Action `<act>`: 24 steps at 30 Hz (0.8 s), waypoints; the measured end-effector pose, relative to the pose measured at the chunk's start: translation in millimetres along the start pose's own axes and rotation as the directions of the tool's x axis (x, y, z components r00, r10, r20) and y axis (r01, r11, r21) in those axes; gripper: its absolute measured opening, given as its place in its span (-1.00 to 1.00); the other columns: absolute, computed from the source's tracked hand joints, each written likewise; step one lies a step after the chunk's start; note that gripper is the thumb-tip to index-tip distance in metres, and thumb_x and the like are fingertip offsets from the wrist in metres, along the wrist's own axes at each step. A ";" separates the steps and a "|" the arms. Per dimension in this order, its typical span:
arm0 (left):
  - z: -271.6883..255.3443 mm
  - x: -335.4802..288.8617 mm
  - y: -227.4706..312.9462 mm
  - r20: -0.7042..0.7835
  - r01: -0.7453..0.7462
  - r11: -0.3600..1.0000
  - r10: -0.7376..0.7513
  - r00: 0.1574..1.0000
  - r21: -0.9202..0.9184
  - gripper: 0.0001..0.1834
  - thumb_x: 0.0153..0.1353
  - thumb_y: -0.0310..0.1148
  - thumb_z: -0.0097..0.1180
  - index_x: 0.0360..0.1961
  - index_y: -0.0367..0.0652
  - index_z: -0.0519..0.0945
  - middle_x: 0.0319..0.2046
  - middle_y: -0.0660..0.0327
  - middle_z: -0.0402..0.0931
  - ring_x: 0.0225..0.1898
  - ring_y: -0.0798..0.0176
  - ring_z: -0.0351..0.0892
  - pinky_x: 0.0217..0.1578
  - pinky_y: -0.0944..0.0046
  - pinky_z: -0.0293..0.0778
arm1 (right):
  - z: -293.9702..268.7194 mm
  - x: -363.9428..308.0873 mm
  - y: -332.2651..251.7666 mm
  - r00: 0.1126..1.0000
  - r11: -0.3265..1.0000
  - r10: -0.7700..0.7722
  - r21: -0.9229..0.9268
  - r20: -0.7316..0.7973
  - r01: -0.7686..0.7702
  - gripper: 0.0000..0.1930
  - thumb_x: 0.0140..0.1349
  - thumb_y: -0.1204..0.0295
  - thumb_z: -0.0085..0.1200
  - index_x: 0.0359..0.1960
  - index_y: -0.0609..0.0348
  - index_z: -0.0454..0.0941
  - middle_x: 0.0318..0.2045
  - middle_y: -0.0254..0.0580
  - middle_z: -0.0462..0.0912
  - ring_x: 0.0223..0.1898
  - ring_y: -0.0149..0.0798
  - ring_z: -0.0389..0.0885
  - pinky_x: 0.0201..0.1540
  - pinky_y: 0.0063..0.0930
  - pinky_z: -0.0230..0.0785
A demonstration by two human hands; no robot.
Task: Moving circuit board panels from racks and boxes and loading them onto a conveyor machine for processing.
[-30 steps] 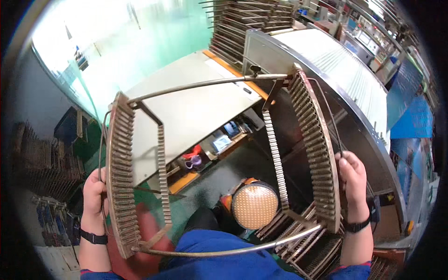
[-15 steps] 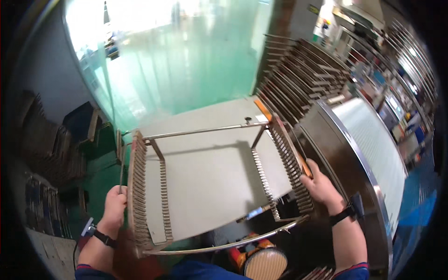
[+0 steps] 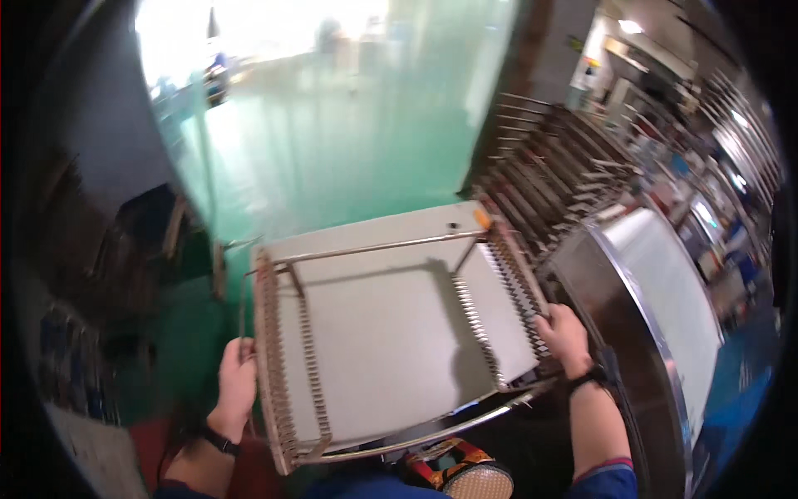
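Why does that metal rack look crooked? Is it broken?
It doesn't look broken. The slotted metal rack only sits tilted because the left hand and right hand hold it above the white table. The camera bends the bars.

The metal rack (image 3: 391,349) is a dull grey-brown, its two toothed side rails making a regular comb pattern of pale and dark notches. The worktop (image 3: 391,333) beneath it is a plain off-white, with a small orange patch (image 3: 482,218) at its far corner. The floor (image 3: 332,141) is a glossy green, washed almost white where light falls on it. The machine cover (image 3: 665,291) at the right is pale grey framed in dark steel. A black wristband (image 3: 218,439) circles the left wrist and another (image 3: 586,380) the right. The sleeve (image 3: 611,481) is blue with a pink edge. The round stool (image 3: 465,476) has a tan dotted top and red, yellow and black sides.
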State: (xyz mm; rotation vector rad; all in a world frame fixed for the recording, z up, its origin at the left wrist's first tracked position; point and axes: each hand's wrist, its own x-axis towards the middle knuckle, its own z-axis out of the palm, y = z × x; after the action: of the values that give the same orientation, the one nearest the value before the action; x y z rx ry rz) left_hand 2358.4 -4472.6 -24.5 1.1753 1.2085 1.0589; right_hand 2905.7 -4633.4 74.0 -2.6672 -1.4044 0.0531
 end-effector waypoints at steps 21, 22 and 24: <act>-129.6 -31.3 -60.6 0.222 -0.039 0.982 0.080 0.972 -0.187 -0.35 0.31 -0.22 0.18 0.34 -0.21 0.27 0.28 0.00 0.31 0.31 0.07 0.29 0.32 0.13 0.25 | 62.3 -221.7 6.6 0.884 0.862 0.095 0.482 -0.458 0.157 -0.27 0.27 0.60 -0.03 0.50 0.13 0.03 0.46 -0.01 0.16 0.48 -0.01 0.11 0.43 0.03 0.07; -209.5 -39.0 -100.8 0.074 0.065 0.995 -0.059 0.996 -0.079 -0.33 0.32 -0.20 0.17 0.39 -0.09 0.22 0.34 0.05 0.24 0.36 -0.02 0.22 0.33 -0.01 0.22 | 46.3 -234.7 -60.4 0.844 0.872 0.041 0.432 -0.535 0.231 -0.34 0.27 0.42 0.22 0.37 0.26 0.23 0.20 0.12 0.46 0.28 0.01 0.40 0.34 -0.05 0.27; -362.6 -45.6 -140.4 -0.122 0.278 0.923 -0.318 0.940 -0.268 -0.28 0.33 -0.14 0.15 0.45 0.18 0.14 0.46 0.12 0.06 0.44 -0.16 0.05 0.32 -0.30 0.13 | 40.3 -238.7 -75.2 0.795 0.922 0.005 0.311 -0.606 0.231 -0.27 0.26 0.37 0.27 0.42 0.14 0.19 0.35 0.06 0.31 0.34 0.06 0.33 0.38 0.05 0.18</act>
State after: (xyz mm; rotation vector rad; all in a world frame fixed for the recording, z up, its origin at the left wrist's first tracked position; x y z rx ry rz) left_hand 1990.8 -4502.7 -155.4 0.6950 1.2926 1.0506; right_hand 2705.1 -4783.9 37.0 -2.0129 -1.1854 -0.4547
